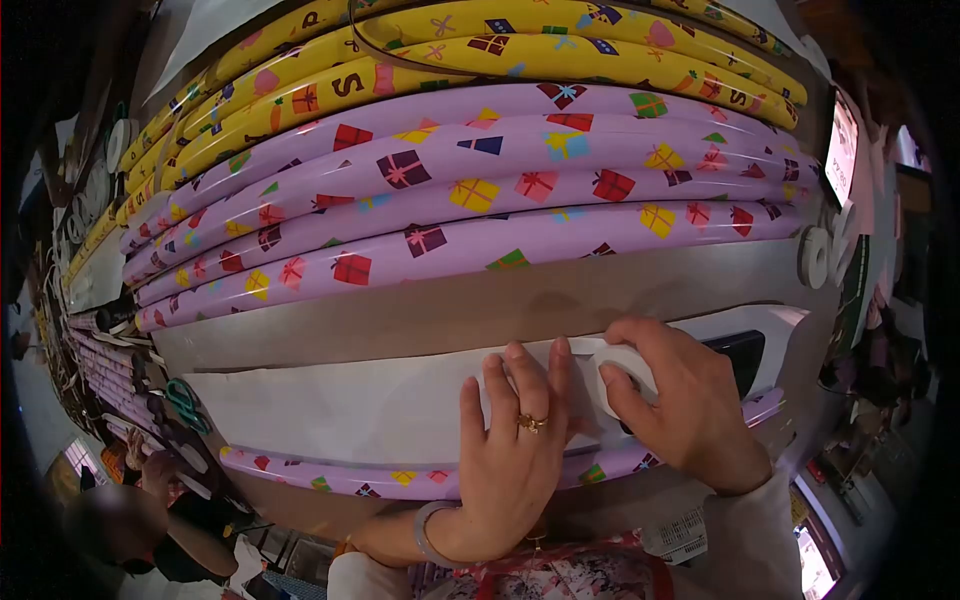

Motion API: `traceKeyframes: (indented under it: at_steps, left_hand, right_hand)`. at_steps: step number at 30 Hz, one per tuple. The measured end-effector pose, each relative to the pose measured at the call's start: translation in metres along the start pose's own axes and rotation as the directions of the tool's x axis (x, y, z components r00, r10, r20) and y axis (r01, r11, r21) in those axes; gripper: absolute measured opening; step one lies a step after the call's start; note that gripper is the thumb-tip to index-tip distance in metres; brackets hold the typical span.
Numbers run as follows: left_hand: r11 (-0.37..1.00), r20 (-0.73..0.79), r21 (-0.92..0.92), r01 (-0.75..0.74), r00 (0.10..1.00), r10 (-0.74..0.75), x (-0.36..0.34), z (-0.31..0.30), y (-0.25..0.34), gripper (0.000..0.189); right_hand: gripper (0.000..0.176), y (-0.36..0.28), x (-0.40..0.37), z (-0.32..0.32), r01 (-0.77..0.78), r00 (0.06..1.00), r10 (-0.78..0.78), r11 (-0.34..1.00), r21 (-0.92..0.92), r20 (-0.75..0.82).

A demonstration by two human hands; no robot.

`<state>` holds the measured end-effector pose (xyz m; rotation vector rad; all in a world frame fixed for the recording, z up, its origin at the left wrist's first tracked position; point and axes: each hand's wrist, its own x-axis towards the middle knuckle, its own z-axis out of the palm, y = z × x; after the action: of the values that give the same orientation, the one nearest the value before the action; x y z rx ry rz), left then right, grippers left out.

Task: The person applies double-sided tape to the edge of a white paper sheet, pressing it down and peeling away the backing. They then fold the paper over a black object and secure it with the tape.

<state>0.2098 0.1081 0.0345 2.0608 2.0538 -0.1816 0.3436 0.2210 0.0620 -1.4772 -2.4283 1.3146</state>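
Observation:
A sheet of gift wrap lies with its white underside (330, 405) up in front of me. Its near edge is rolled, showing the lilac printed side (330, 477). My left hand (515, 445) rests flat on the sheet, fingers stretched out, with a gold ring and a pale bangle on it. To its right, my right hand (690, 395) closes around a white tape roll (625, 378) at the sheet. A pale strip runs between the roll and my left fingertips. Behind the right hand a dark phone-like object (740, 360) lies on the paper, partly hidden.
Several lilac gift-wrap rolls (400, 250) lie across the table (400, 312), with yellow printed rolls (420, 65) behind them. Green-handled scissors (185, 405) are at the left. White tape rolls (815, 257) and a lit screen (841, 147) stand at the right. Another person (170, 530) is at lower left.

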Motion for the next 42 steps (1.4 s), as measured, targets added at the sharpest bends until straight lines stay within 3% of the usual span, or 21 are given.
traceKeyframes:
  at_steps: [31, 42]
  left_hand:
    - [0.999, -0.038, -0.017, -0.036, 0.999, 0.035, 0.0023, -0.0027, -0.0015, 0.068]
    - [0.998, -0.067, -0.026, -0.050, 0.997, 0.048, 0.0054, -0.0036, -0.0043, 0.066]
  right_hand:
    - [0.020, 0.0043, 0.0023, -0.0042, -0.009, 1.000, 0.010, 0.998, -0.061, 0.011]
    - [0.027, 0.0035, 0.0015, -0.0043, 0.004, 1.000, -0.005, 0.996, -0.086, -0.013]
